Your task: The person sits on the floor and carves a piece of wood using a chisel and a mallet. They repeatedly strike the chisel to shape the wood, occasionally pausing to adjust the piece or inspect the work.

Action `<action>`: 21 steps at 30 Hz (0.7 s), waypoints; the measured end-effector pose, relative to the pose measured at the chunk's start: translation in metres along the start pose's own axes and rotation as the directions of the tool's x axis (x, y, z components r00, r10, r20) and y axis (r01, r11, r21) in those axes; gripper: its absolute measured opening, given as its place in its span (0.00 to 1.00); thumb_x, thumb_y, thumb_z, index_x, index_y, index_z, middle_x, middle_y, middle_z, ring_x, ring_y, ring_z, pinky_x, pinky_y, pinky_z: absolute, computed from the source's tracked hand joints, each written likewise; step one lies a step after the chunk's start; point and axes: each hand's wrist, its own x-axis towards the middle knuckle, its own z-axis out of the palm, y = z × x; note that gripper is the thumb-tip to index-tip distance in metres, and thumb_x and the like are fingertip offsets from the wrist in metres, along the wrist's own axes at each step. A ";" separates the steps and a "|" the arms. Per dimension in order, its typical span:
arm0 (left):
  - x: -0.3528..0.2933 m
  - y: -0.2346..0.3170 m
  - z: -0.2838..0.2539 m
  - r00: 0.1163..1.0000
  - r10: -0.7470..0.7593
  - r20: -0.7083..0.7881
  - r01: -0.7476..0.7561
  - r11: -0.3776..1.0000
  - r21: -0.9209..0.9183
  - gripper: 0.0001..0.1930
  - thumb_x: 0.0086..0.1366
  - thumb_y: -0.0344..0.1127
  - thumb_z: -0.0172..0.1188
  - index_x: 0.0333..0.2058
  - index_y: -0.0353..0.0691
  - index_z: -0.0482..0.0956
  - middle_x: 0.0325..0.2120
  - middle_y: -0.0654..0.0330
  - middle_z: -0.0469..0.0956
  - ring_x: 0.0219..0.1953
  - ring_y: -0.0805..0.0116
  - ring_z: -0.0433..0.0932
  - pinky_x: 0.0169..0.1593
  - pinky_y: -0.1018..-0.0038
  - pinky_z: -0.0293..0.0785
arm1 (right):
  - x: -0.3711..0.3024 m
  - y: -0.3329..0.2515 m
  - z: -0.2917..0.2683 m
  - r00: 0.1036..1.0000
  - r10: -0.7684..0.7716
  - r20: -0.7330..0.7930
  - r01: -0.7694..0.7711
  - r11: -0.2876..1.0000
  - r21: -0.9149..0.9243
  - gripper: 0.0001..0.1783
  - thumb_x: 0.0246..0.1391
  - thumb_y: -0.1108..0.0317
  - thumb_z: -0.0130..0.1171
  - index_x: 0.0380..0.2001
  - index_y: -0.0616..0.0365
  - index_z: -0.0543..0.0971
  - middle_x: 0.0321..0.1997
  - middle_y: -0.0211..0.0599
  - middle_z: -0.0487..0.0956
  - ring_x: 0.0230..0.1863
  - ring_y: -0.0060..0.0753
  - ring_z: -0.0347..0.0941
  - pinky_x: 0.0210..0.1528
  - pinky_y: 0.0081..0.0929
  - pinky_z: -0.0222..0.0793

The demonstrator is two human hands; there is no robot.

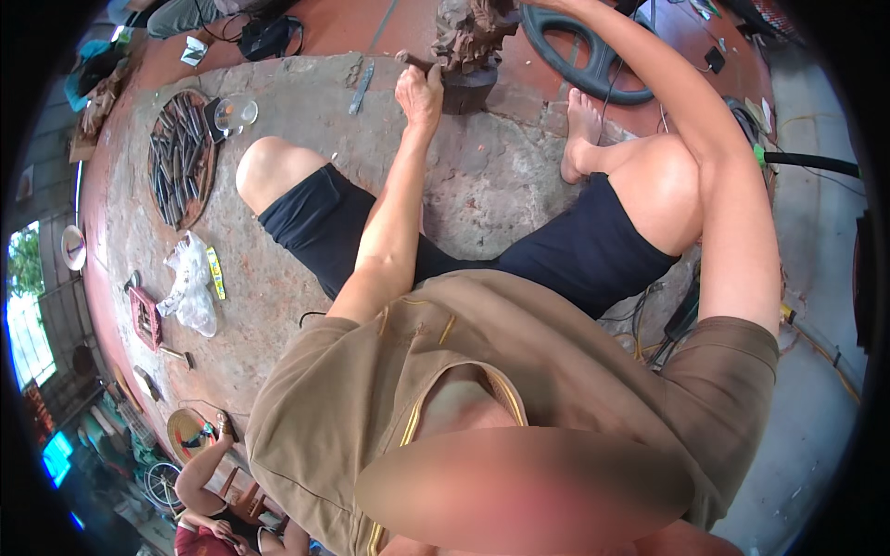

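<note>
A dark brown carved wooden piece [468, 42] stands on a dark round block [466, 91] at the top middle, its upper end cut off by the picture's edge. My left hand [422, 97] is closed beside it, around a short brown wooden stick [413, 61]. Whether that stick is a tool handle or part of the carving, I cannot tell. My right arm reaches up and across to the carving's upper part. Of my right hand [549, 4] only a little shows at the top edge, next to the carving, with its fingers cut off.
A round basket [211, 190] of chisel-like tools lies at left beside a clear plastic container [235, 113]. Nearer are a plastic bag [192, 287], a red basket [144, 317] and a small hammer [176, 356]. A dark spoked wheel [616, 88] lies by my right foot. Another person [222, 510] sits lower left.
</note>
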 end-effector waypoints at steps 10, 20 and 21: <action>0.009 0.032 0.002 0.992 -0.040 -0.120 -0.001 0.947 -0.323 0.12 0.58 0.39 0.64 0.30 0.33 0.80 0.24 0.48 0.81 0.28 0.55 0.82 0.35 0.65 0.73 | 0.003 0.016 0.002 1.000 -0.006 -0.027 0.006 1.000 0.025 0.17 0.47 0.56 0.58 0.27 0.62 0.76 0.25 0.55 0.78 0.29 0.54 0.78 0.31 0.41 0.73; 0.009 0.004 0.008 0.982 -0.184 0.040 0.188 0.931 -0.313 0.18 0.53 0.42 0.65 0.27 0.28 0.81 0.24 0.41 0.79 0.31 0.46 0.81 0.37 0.60 0.73 | -0.007 0.013 -0.006 0.995 0.100 0.006 -0.100 0.994 0.040 0.19 0.47 0.54 0.59 0.27 0.62 0.74 0.24 0.55 0.77 0.28 0.53 0.77 0.31 0.42 0.70; 0.013 0.010 0.004 0.987 -0.156 0.048 0.163 0.955 -0.248 0.18 0.53 0.43 0.65 0.27 0.28 0.81 0.24 0.41 0.79 0.31 0.46 0.81 0.36 0.60 0.73 | -0.009 0.017 -0.006 0.996 0.084 -0.014 -0.083 0.996 0.034 0.19 0.47 0.54 0.59 0.27 0.62 0.74 0.24 0.55 0.76 0.28 0.53 0.77 0.30 0.42 0.70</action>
